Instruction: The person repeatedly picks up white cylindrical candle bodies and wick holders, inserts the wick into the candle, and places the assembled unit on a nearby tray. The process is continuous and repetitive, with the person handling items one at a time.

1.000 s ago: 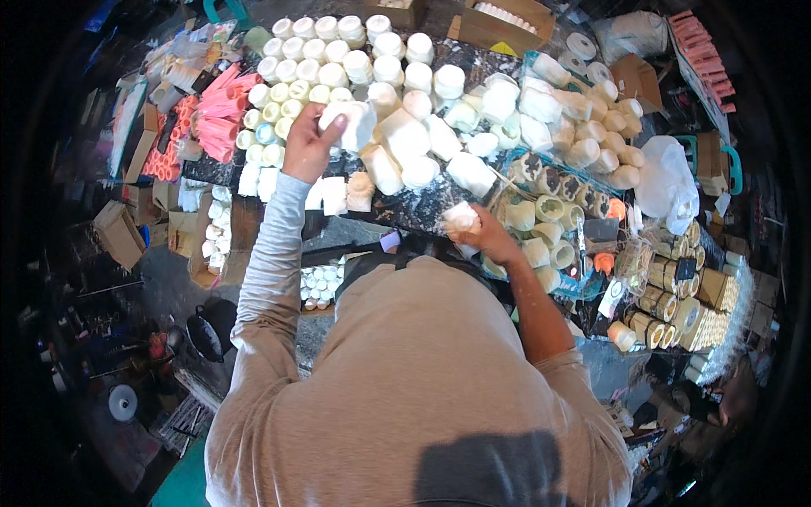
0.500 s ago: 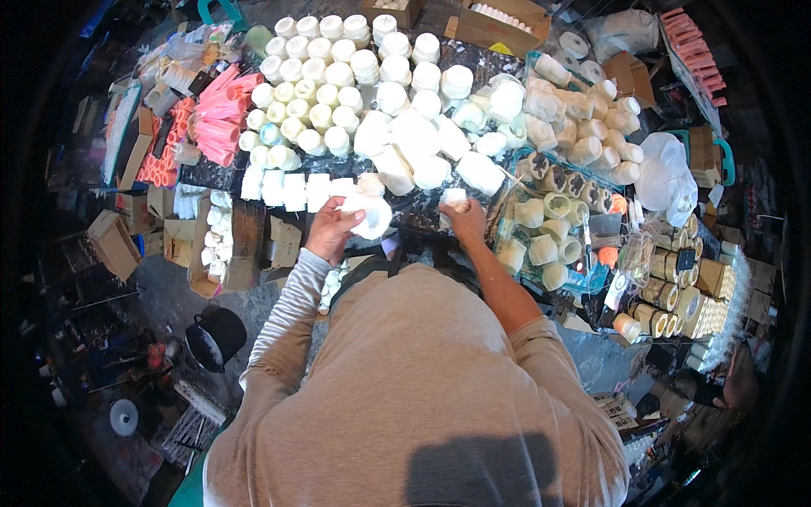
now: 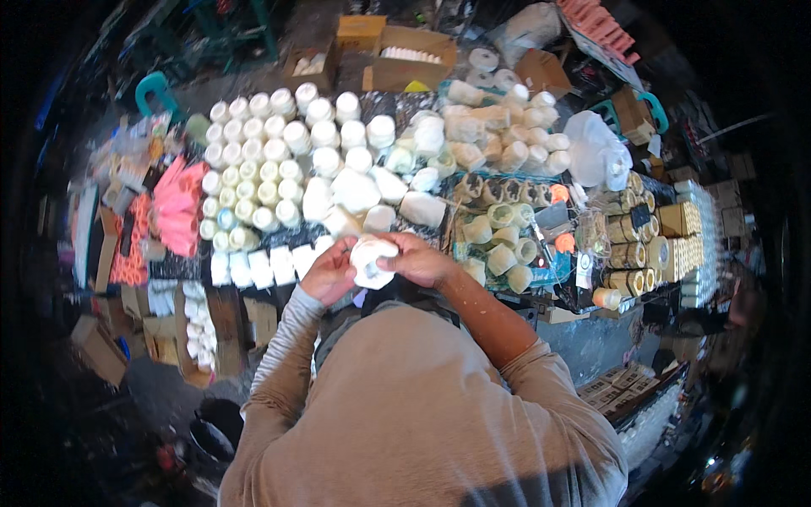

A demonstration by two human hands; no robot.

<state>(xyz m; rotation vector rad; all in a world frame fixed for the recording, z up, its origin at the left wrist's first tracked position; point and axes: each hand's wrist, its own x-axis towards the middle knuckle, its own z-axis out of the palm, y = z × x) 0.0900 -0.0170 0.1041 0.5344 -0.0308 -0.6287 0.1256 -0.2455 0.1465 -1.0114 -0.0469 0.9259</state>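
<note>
Both hands meet in front of my body at a white hollow cup-like piece (image 3: 368,269), which looks like a wax candle shell. My left hand (image 3: 331,275) grips its left side, thumb in front. On the right rim, my right hand (image 3: 421,262) is closed, its thumb reaching toward the opening. Whether a smaller piece is also in the right fingers is hidden. Just beyond my hands, a loose heap of white wax-like pieces (image 3: 355,191) lies on the dark table (image 3: 180,268). A row of short white cylinders (image 3: 262,267) runs along the near edge to the left.
Stacked cream cylinders (image 3: 253,152) stand in rows at the back left, beside pink tubes (image 3: 176,207). To the right are translucent cups (image 3: 503,241), a white plastic bag (image 3: 596,150) and bamboo-like cylinders (image 3: 625,253). A cardboard box (image 3: 221,329) sits at the lower left.
My right hand has come leftward from beside the small white piece to the hollow piece in my left hand. The head view has shifted, so the table appears lower and farther left.
</note>
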